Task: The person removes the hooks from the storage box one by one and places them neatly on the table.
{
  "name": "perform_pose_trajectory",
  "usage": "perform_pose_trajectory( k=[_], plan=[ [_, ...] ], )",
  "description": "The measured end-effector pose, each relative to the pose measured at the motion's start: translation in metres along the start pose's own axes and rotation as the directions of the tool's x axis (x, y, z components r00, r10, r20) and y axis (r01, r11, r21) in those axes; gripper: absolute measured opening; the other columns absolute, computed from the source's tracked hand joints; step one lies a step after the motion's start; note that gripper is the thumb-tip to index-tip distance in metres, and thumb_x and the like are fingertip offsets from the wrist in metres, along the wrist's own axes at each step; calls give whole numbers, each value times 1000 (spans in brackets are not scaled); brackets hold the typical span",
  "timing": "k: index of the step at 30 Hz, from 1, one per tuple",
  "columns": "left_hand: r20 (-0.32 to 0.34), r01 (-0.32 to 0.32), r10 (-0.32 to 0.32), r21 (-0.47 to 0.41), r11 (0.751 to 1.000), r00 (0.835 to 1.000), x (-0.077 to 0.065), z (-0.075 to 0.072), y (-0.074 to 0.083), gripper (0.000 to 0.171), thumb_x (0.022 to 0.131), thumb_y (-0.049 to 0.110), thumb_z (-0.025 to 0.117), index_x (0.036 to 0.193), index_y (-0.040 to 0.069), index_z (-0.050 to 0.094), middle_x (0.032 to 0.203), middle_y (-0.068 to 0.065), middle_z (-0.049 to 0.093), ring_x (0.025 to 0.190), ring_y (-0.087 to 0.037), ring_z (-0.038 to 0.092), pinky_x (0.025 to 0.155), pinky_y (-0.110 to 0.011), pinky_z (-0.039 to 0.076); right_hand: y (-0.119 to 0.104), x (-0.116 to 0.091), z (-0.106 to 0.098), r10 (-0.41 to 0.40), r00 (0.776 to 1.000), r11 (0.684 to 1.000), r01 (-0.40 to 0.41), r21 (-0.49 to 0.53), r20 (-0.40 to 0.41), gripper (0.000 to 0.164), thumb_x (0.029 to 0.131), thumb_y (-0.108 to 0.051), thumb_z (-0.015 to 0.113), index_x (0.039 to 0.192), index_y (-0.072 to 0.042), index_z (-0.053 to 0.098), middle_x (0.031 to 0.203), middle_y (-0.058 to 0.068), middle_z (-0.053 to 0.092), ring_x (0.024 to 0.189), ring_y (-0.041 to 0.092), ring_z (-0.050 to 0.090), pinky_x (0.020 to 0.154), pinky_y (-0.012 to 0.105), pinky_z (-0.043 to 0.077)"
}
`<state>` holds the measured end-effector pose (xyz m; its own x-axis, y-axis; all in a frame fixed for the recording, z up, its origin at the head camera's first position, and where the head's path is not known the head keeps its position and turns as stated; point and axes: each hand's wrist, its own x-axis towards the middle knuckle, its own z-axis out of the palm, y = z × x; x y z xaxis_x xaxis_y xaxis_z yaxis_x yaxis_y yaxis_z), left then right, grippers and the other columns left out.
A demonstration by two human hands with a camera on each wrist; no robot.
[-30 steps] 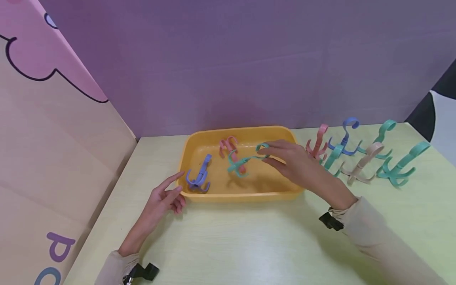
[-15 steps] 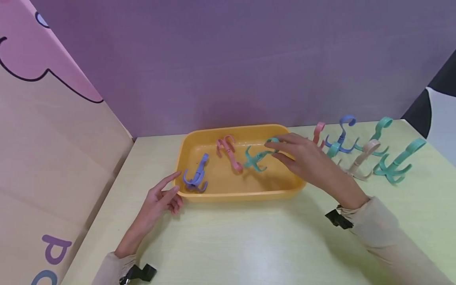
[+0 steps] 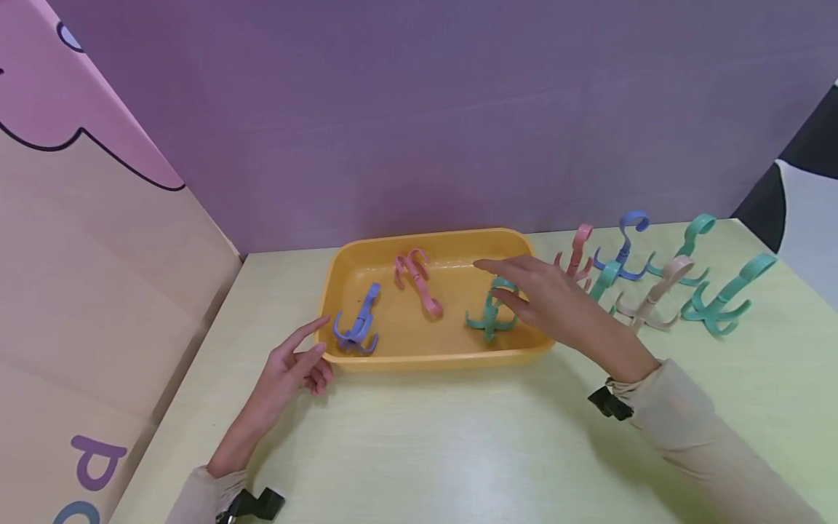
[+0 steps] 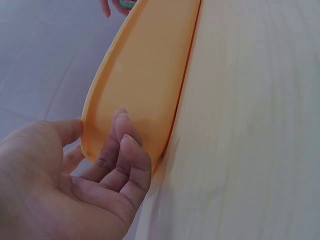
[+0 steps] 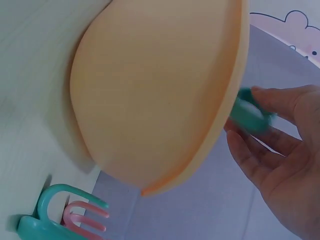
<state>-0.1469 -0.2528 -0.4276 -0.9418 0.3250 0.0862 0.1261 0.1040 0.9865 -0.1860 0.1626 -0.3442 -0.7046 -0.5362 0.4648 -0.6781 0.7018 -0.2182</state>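
A yellow tray holds a blue claw hook, a pink claw hook and a green claw hook. My right hand is over the tray's right end, fingers spread apart, thumb at the curled top of the green hook. In the right wrist view, that green hook's loop shows blurred between thumb and fingers. My left hand touches the tray's left rim with index finger and thumb. Its other fingers bend loosely against the outer wall.
Right of the tray, several more claw hooks stand on the table: a pink hook, a blue hook, a beige hook and green hooks. A purple backdrop rises behind, and a printed panel on the left.
My right hand carried the green hook rightward over the tray, then lowered it to the right end and spread its fingers. The left hand keeps its place at the rim.
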Motion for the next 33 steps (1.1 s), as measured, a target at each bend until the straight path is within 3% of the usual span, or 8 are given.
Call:
perform_pose_trajectory(
  k=[4,8,11,15,17,23,27,33],
  plan=[
    [1,2,-2,1,1000,1000,0,0,-1,49,106,19,50,152,9,37,75,-11,66,59,-21,60,56,-29,54,-2,0,1,-17,997,998,13,-59,-78,39,87,-15,78,124,-7,68,109,11,71,92,29,67,66,41,57],
    [0,2,-2,8,1000,1000,0,1,0,49,106,19,50,152,10,38,75,-12,66,59,-20,60,56,-29,54,-6,0,-2,58,984,986,-84,-145,-170,37,88,-30,77,113,-3,70,99,14,72,78,31,69,55,40,53],
    [-2,-3,3,16,1000,1000,1,0,0,48,106,19,50,152,10,38,75,-12,66,59,-20,60,56,-30,55,-8,0,-3,153,971,970,-183,-161,-181,33,90,-35,75,95,-3,68,72,9,67,55,24,60,43,34,40],
    [-9,0,0,17,1000,1000,0,1,0,48,107,19,49,152,10,38,75,-12,67,59,-19,60,56,-30,55,-6,-1,0,161,971,971,-188,-148,-174,32,92,-29,72,73,-8,56,49,-3,45,40,13,40,40,28,26],
    [-9,3,-3,15,1000,1000,0,1,0,48,107,19,49,152,10,38,75,-12,67,59,-18,60,56,-29,55,-6,-1,0,156,975,976,-177,-127,-158,29,92,-25,71,74,-7,57,50,-4,45,42,12,41,41,27,27],
    [-5,-8,8,18,1000,1000,1,2,0,48,107,19,48,152,10,37,75,-11,67,59,-19,61,56,-29,55,-6,-1,-5,112,990,992,-117,-45,-91,16,91,-10,71,104,-2,72,72,2,66,55,12,54,49,28,42],
    [-6,-10,10,20,1000,1000,1,1,-1,47,107,19,48,152,9,37,75,-12,67,59,-19,61,56,-30,55,-8,-1,-10,75,996,997,-76,-8,-51,14,89,-1,70,103,-2,74,83,6,71,61,13,56,57,30,49],
    [-10,-3,3,18,1000,1000,0,1,-1,48,107,19,48,152,9,37,75,-13,67,59,-19,61,57,-30,55,-9,0,-16,135,989,988,-139,68,54,24,89,-9,75,111,0,71,100,11,71,60,9,56,65,34,53]
  ],
)
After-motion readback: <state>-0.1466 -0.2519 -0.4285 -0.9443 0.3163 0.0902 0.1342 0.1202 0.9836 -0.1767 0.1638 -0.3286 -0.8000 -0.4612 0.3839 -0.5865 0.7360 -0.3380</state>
